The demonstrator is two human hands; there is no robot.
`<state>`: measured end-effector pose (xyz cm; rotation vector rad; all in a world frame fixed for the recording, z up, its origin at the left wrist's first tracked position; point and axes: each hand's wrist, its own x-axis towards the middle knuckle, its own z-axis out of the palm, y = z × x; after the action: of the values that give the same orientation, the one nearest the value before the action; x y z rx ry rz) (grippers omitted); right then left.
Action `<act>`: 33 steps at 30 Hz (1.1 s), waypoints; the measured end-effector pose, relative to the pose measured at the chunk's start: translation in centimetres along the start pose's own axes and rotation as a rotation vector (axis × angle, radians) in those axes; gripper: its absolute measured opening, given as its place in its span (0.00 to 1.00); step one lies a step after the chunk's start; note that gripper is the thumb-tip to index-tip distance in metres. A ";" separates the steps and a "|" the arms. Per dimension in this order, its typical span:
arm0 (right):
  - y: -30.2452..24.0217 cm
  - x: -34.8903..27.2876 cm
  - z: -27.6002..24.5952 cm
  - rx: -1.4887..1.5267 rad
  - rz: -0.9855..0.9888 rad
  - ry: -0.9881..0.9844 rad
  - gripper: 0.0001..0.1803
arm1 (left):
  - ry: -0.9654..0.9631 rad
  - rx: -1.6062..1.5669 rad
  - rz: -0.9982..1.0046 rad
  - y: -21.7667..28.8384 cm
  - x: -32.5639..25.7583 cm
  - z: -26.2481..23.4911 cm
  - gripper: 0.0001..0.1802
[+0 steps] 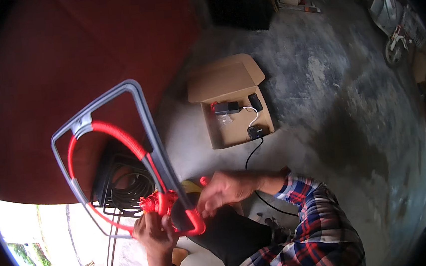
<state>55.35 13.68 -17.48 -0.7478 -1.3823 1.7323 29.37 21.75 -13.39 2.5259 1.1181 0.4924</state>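
A grey frame (148, 119) with rounded corners stands tilted in front of me, partly bound with red cord (115, 132). An inner curved piece carries much of the winding. My left hand (156, 232) is closed around the lower part of the frame, beside a loose red bundle of cord (151, 203). My right hand (227, 189) is at the frame's lower right corner, which is wrapped in red. Its fingers are drawn together and slightly blurred; what they pinch is hidden. A small red piece (204, 180) shows just above those fingers.
An open cardboard box (229, 86) on the concrete floor holds black devices and a white cable. A black cable (268, 203) runs from it toward my right arm. Behind the frame is a black rack (104, 184) with coiled tubing. A wheeled vehicle (394, 51) stands far right.
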 end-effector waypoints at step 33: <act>37.3 -30.2 -23.1 -1.456 0.946 1.475 0.16 | -0.322 0.617 -0.183 -16.3 -22.4 20.2 0.52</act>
<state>82.30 -4.08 -59.86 -2.9017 -0.8586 -0.1709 13.71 11.96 -42.19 2.8041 1.5194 -0.3583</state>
